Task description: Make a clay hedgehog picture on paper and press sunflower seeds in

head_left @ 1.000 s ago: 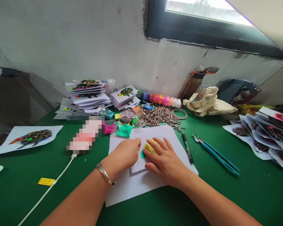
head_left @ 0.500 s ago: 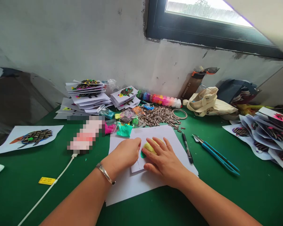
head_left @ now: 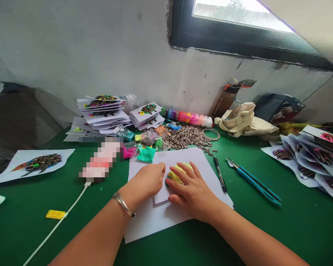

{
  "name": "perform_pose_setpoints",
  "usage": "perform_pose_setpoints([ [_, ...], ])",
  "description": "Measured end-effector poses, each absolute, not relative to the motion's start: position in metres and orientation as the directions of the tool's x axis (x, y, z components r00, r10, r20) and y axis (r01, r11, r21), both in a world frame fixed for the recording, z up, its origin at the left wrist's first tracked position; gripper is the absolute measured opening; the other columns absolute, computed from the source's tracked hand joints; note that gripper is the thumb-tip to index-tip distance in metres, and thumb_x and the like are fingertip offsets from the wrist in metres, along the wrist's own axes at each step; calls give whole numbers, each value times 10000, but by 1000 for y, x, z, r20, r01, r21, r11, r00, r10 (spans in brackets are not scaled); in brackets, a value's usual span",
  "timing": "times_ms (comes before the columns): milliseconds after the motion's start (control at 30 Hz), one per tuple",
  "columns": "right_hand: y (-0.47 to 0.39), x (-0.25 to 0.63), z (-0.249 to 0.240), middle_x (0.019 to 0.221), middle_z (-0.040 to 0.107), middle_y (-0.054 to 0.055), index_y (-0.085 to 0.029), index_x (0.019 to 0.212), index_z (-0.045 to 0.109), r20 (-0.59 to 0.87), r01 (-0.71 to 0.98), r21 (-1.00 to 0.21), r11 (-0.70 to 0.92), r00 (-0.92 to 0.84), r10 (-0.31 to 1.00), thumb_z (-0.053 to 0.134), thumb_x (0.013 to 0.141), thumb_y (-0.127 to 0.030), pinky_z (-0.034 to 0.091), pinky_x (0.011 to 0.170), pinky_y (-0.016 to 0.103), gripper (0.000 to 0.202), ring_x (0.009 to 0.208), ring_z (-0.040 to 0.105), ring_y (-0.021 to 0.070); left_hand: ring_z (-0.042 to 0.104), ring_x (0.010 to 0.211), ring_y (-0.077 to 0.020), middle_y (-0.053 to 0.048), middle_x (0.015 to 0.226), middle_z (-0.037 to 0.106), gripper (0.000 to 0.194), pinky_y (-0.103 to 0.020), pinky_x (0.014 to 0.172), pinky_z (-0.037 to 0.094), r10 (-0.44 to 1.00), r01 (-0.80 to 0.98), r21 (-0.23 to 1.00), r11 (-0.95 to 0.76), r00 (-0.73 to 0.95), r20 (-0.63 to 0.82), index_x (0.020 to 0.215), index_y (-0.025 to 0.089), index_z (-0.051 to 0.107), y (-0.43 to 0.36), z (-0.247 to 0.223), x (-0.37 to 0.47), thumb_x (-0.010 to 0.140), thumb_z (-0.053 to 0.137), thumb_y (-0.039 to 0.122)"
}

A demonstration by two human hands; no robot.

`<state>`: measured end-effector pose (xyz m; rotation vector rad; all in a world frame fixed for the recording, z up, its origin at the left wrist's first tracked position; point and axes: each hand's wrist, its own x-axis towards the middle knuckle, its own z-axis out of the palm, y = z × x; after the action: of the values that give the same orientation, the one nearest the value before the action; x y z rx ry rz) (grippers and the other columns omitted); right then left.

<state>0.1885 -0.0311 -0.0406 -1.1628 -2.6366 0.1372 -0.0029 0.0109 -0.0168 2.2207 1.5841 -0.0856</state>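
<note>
Clay (head_left: pixel 174 177), yellow in colour, lies on a small white sheet (head_left: pixel 161 198), partly covered by my right hand (head_left: pixel 197 194). My right hand is palm down, its fingers spread and extended across the clay rather than closed around it; the thumb points left, near the sheet's lower edge. A green patch (head_left: pixel 167 184) shows at the clay's left border, beside my index fingertip. My left hand (head_left: pixel 148 179) is curled over the left part of the same sheet; I cannot tell whether its hidden fingers pinch anything. A silver bracelet (head_left: pixel 124 205) circles my left wrist. The small sheet rests on larger white paper (head_left: pixel 144 227), itself on a green tabletop (head_left: pixel 100 218). To the right lie a black pen (head_left: pixel 220 174) and a blue-handled tool (head_left: pixel 255 181); beyond, striped seeds (head_left: pixel 186 136) form a heap.
</note>
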Motion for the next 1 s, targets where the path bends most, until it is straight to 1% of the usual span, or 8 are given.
perform_pose_setpoints([
  [167,-31,191,-44,1507,356,85,-305,1360,482,195,722,-193,665,-636,747,384,949,-527,159,1108,622,478,1375,292,330,647,789,-245,-84,893,708,215,-295,556,341,897,916,284,-282,357,-261,944,218,576,12,-20,-3,900,366,241],
  [300,-30,190,-44,1488,392,78,-292,1330,518,166,733,-183,655,-634,756,360,952,-541,140,1110,628,479,1376,289,336,643,770,-243,-81,869,705,219,-296,546,322,897,914,283,-291,363,-252,935,221,574,11,-21,-3,900,359,243],
  [467,-29,188,-46,1514,349,85,-287,1380,462,173,754,-182,631,-607,775,353,948,-555,157,1111,617,519,1382,282,333,641,777,-240,-85,880,703,212,-297,550,323,899,918,278,-283,355,-258,943,216,575,11,-21,-3,895,370,236],
  [567,-28,188,-47,1488,395,76,-289,1339,510,175,758,-170,630,-606,776,367,946,-548,140,1114,625,491,1378,287,336,639,773,-233,-79,879,703,200,-290,549,318,900,918,278,-283,355,-255,929,217,573,11,-21,-2,893,376,228],
  [733,-28,191,-46,1520,335,91,-278,1386,458,169,787,-190,588,-563,809,384,950,-518,197,1105,618,503,1389,275,319,632,770,-231,-68,875,700,185,-285,553,317,900,917,296,-269,349,-263,906,225,563,11,-19,-3,895,379,241],
  [800,-28,193,-46,1522,333,87,-291,1381,465,169,793,-194,577,-552,816,379,954,-514,201,1101,620,489,1393,271,315,624,761,-224,-58,861,697,170,-282,553,315,896,908,322,-268,358,-262,882,228,559,10,-17,-3,890,393,258],
  [900,-28,195,-47,1522,338,59,-343,1356,488,164,779,-203,593,-570,805,365,949,-544,191,1100,626,469,1393,274,317,608,739,-208,-45,837,688,126,-275,552,311,895,895,362,-259,364,-259,846,228,552,9,-16,-4,865,439,279],
  [1000,-28,195,-49,1514,356,50,-361,1351,492,158,766,-196,612,-592,790,362,942,-566,172,1102,633,476,1393,273,326,595,719,-197,-40,820,678,100,-271,545,303,897,891,380,-248,360,-258,838,226,548,8,-16,-5,844,465,281],
])
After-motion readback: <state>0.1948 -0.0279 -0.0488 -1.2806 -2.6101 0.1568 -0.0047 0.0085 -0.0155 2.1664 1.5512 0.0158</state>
